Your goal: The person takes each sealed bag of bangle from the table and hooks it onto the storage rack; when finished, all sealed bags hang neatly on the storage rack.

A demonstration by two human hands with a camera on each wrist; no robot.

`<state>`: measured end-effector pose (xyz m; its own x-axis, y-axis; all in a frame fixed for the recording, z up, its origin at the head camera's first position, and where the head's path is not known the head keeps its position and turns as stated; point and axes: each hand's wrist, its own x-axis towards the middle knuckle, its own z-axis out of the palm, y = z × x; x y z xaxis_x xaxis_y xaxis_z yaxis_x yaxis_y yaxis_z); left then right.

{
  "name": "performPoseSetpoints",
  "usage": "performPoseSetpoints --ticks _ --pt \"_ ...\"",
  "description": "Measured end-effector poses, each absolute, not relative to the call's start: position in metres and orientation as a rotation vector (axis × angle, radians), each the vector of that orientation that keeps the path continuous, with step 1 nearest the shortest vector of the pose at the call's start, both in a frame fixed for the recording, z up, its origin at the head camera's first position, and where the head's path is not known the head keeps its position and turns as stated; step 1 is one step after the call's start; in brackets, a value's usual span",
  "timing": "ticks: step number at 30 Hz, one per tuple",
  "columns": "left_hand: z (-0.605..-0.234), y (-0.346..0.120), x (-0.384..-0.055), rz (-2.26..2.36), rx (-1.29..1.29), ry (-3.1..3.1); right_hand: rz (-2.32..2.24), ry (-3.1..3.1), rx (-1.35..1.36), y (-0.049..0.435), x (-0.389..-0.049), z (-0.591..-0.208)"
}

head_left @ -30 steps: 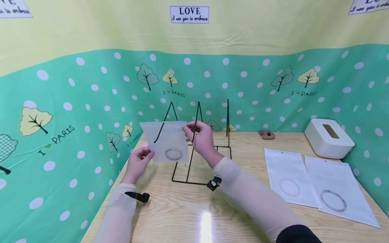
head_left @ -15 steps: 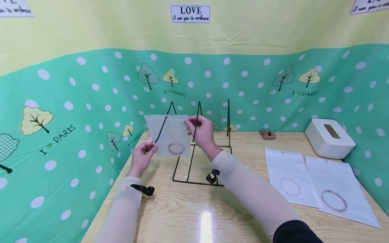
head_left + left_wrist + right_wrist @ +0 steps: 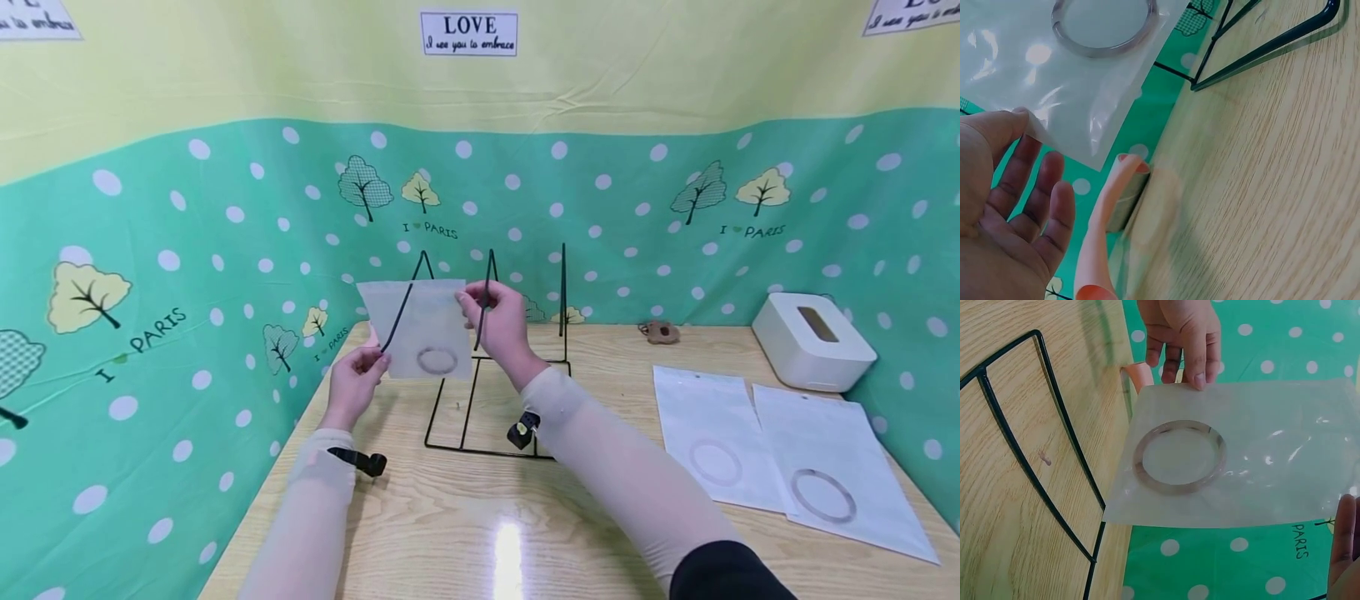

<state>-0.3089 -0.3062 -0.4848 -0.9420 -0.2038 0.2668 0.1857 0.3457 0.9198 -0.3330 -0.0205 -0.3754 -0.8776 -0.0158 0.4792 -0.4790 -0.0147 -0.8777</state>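
In the head view, both hands hold up a translucent plastic bag (image 3: 405, 329) in front of a black wire rack (image 3: 471, 408). A marbled bangle (image 3: 1175, 488) shows through the bag. My left hand (image 3: 356, 383) pinches the bag's left edge low down between thumb and fingers; in the left wrist view its other fingers are loosely curled below. My right hand (image 3: 504, 329) pinches the upper right corner beside the rack's middle upright. The rack's left upright crosses the bag in the head view, its wire showing dark across the sheet.
Two larger white bags (image 3: 701, 417) with rings showing lie on the wooden table (image 3: 442, 525) at the right. Behind them stands a white tissue box (image 3: 813, 342), with a small brown object (image 3: 662, 332) to its left. A pink curved tube (image 3: 1099, 240) lies near the curtain.
The bag has risen and shifted slightly right, mostly in the first half second. My left hand moved up and right with it; my right hand rose a little. Both still pinch the bag.
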Motion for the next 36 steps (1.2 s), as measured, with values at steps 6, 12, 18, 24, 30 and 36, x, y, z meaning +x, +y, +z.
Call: performPoseSetpoints --ticks 6,12,18,24,30,36 --pt "-0.486 -0.306 -0.31 -1.594 0.039 -2.298 1.862 -1.987 0.524 -0.019 -0.333 -0.377" --pt "-0.484 -0.305 -0.307 -1.605 0.058 -2.312 1.806 -1.992 0.562 -0.018 -0.334 -0.379" --pt "-0.483 -0.305 -0.306 -1.605 0.053 -2.322 1.817 -1.993 0.605 -0.015 -0.331 -0.379" --pt "-0.482 -0.305 -0.303 -1.562 0.043 -2.339 1.862 -1.995 0.622 -0.013 -0.33 -0.38" --pt "-0.48 -0.306 -0.299 -1.53 0.051 -2.357 1.815 -2.024 0.634 -0.008 -0.327 -0.382" --pt "-0.481 -0.31 -0.293 -1.468 0.064 -2.371 1.768 -2.063 0.66 0.002 -0.32 -0.384"
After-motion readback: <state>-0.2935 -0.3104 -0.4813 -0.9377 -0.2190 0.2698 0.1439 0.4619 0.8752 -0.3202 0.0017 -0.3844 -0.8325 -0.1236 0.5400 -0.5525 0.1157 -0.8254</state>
